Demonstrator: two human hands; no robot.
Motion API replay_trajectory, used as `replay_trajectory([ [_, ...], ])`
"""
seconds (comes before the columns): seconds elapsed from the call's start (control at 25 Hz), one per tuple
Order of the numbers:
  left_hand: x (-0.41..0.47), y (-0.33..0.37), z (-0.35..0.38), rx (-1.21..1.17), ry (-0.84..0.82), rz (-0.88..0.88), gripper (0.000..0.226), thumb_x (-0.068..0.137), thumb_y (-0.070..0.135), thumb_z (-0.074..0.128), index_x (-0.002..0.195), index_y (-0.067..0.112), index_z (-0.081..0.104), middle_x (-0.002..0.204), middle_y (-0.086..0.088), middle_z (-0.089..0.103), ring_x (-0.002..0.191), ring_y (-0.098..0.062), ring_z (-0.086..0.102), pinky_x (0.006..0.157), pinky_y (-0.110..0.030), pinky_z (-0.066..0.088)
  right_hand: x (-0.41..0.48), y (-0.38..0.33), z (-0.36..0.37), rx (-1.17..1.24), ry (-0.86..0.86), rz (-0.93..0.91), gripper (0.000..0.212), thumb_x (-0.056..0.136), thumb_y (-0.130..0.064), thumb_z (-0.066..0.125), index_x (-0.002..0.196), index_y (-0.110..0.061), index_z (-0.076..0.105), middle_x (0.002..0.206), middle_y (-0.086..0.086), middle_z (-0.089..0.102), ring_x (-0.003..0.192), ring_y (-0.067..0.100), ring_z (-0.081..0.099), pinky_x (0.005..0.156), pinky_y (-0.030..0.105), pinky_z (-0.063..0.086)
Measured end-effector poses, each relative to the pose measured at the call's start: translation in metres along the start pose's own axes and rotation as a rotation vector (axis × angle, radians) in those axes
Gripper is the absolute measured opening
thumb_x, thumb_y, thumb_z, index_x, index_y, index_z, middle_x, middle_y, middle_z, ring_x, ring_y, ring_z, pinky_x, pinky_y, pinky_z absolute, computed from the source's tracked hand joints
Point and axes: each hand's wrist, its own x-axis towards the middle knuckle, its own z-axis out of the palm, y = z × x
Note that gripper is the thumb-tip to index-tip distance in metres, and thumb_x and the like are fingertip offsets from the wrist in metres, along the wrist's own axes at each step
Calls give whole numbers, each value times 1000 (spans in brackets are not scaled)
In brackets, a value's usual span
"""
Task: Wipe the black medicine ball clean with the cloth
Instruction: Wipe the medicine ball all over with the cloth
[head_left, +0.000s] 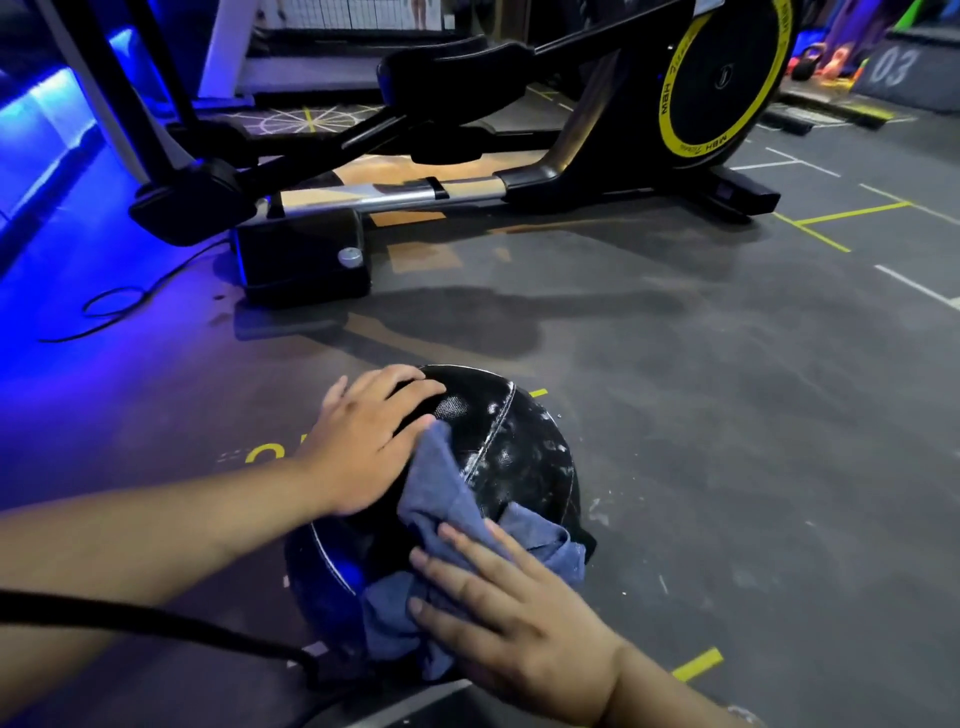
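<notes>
Round black leather medicine ball (519, 457) sits on the grey gym floor (727, 415), near a black-and-yellow elliptical trainer (717, 78). Left hand (363, 441) lies flat on its top, fingers spread, steadying it. Right hand (519, 618) presses the crumpled blue cloth (447, 493) onto the near side, fingers straight, nothing gripped. Chalky white smears show past the seam on the right, so the good move, I'd say, is firm overlapping strokes that way while the left hand stops any roll. No bucket, bottle or other container in view.
</notes>
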Motion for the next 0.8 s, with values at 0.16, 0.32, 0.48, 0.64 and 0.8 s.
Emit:
replay_trajectory([
  [0.16,-7,-8,-2,-70,-4,38,48,92,49,29,133,36,50,137,12,47,129,-15,42,106,-51,36,19,54,-17,197,86,329,42,93,-30,56,130,-11,63,147,17,48,140,31,41,118,42,30],
  [0.32,-15,0,-4,-75,-8,49,50,92,52,27,136,38,48,140,15,43,132,-11,36,109,-46,30,58,121,-30,527,121,1050,11,86,-28,66,93,-24,73,92,-5,74,94,11,66,82,22,49],
  [0.48,-17,-5,-5,-87,-4,60,46,94,49,27,134,38,48,138,17,43,132,-9,36,109,-45,31,71,130,-29,668,68,1210,12,84,-30,62,89,-35,72,77,-17,70,81,5,66,79,23,51],
  [0.64,-14,-15,-4,-74,26,70,41,96,42,30,132,37,48,137,14,46,130,-12,40,106,-49,35,61,55,-25,458,217,736,21,81,-25,65,100,-29,74,127,-11,65,128,11,55,109,35,41],
  [0.8,-22,-4,-2,-59,19,78,44,94,43,32,134,38,48,139,14,45,132,-12,39,107,-49,33,35,23,-32,193,88,328,40,82,-27,71,119,-12,70,137,5,60,140,25,43,119,32,26],
])
